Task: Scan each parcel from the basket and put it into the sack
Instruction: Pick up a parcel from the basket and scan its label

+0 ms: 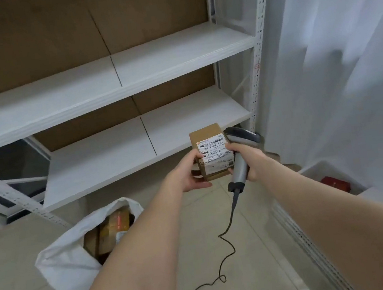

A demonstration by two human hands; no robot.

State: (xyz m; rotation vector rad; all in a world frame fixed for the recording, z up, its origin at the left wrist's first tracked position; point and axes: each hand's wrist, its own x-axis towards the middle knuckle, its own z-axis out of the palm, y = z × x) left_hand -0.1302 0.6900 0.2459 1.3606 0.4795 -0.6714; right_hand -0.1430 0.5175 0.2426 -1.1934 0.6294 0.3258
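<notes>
A small brown cardboard parcel point(211, 153) with a white barcode label faces me in mid-air. My left hand point(185, 172) grips its left side and bottom. My right hand point(246, 159) holds a grey handheld scanner point(240, 152) by its handle, right beside the parcel; the scanner head points away past the label's right edge. The scanner's black cable point(226, 245) trails down across the floor. A white sack point(77, 249) stands open on the floor at lower left, with several brown parcels inside. A white basket point(322, 170) at right holds a red item point(336, 184).
White metal shelving point(126, 75) with two bare boards stands ahead, brown cardboard behind it. A white curtain point(346, 61) hangs on the right above the basket. Beige tiled floor point(201, 254) lies between sack and basket.
</notes>
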